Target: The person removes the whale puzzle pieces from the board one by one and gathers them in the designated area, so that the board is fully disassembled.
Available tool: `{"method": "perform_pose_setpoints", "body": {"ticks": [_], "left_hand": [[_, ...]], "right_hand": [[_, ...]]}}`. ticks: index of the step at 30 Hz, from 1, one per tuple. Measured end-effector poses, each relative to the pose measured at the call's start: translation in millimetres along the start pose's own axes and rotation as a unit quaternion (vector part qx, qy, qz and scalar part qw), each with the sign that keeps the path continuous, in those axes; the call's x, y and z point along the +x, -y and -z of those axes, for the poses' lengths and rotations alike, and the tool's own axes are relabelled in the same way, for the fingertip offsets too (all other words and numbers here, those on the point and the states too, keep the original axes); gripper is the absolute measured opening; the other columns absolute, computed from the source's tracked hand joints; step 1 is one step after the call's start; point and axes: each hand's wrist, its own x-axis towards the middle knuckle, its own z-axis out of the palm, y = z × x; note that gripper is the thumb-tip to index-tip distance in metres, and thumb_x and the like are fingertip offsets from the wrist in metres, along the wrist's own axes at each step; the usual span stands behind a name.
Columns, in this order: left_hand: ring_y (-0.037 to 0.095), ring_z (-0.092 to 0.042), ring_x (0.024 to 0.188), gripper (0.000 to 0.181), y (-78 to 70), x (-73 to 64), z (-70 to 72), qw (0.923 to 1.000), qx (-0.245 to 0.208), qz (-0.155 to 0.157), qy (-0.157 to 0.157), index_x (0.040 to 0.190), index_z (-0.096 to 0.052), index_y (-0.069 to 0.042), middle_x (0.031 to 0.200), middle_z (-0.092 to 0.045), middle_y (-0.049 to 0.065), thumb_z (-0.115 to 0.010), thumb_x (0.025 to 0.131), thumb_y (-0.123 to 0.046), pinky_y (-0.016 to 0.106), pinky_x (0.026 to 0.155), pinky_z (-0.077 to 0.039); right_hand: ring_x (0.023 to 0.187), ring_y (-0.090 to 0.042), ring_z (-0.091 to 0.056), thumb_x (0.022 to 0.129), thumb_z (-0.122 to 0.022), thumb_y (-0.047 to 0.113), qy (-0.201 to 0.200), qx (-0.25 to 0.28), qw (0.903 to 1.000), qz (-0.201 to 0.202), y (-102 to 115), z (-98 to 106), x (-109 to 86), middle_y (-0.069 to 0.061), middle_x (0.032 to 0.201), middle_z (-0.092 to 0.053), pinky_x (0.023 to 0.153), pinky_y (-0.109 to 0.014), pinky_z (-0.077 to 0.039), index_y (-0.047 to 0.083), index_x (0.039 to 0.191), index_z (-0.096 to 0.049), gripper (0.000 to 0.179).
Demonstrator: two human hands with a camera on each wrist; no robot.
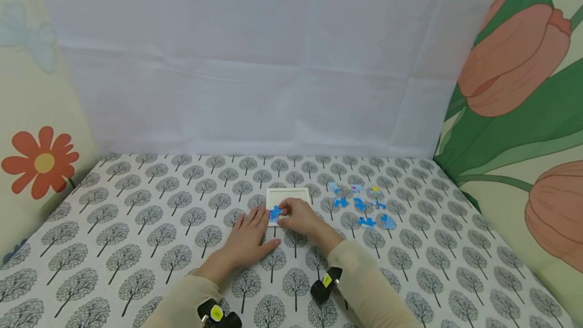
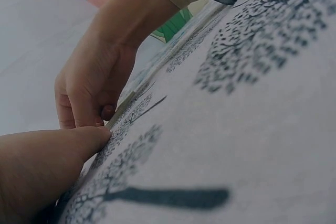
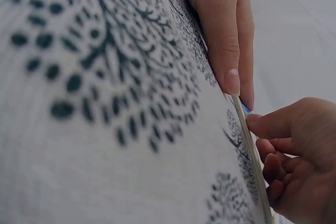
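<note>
A small white puzzle tray lies on the patterned cloth in the head view. In its lower left corner sits a blue jigsaw piece. My right hand reaches over the tray's right side and pinches this piece with thumb and fingertips. With fingers straight, my left hand rests palm down, its fingertips at the tray's left edge. From the right wrist, a sliver of blue shows between the left fingertips and the right thumb, low over the tray's thin edge.
To the right of the tray, several loose blue jigsaw pieces lie spread on the tree-print cloth. Behind stands a white sheet. Painted walls with flowers flank the table. Each wrist wears a black camera.
</note>
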Motion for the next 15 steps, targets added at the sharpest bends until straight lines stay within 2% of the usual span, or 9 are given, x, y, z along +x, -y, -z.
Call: {"method": "perform_pose_setpoints", "body": {"ticks": [4, 10, 15], "left_hand": [[0.034, -0.012, 0.126, 0.072, 1.0, 1.7, -1.4, 0.9997, 0.017, 0.01, 0.016, 0.132, -0.025, 0.007, 0.137, -0.019, 0.022, -0.045, 0.085, -0.044, 0.049, 0.1, -0.005], [0.032, -0.01, 0.127, 0.074, 1.0, 1.7, -0.8, 0.9992, 0.021, 0.019, 0.028, 0.133, -0.024, 0.005, 0.138, -0.017, 0.02, -0.043, 0.085, -0.047, 0.049, 0.1, -0.004], [0.033, -0.01, 0.126, 0.074, 1.2, 2.1, -1.6, 0.9993, 0.017, 0.019, 0.028, 0.133, -0.024, 0.006, 0.138, -0.017, 0.02, -0.045, 0.085, -0.046, 0.05, 0.099, -0.005]], "right_hand": [[0.065, -0.01, -0.048, 0.073, -0.067, 0.009, -0.003, 0.005, 1.0, -0.005, -2, -1, 1.4, 0.003, 0.072, -0.051, 0.06, -0.023, -0.041, 0.001, 0.096, -0.059, 0.025], [0.066, -0.01, -0.05, 0.073, -0.067, 0.01, -0.002, 0.035, 0.9991, -0.025, -3, 4, 0.5, 0.002, 0.074, -0.052, 0.061, -0.022, -0.043, 0.001, 0.098, -0.059, 0.028], [0.065, -0.011, -0.048, 0.076, -0.066, 0.013, -0.009, 0.042, 0.9991, -0.008, -5, 16, -7.4, 0.003, 0.078, -0.053, 0.055, -0.023, -0.042, 0.003, 0.101, -0.059, 0.028]]}}
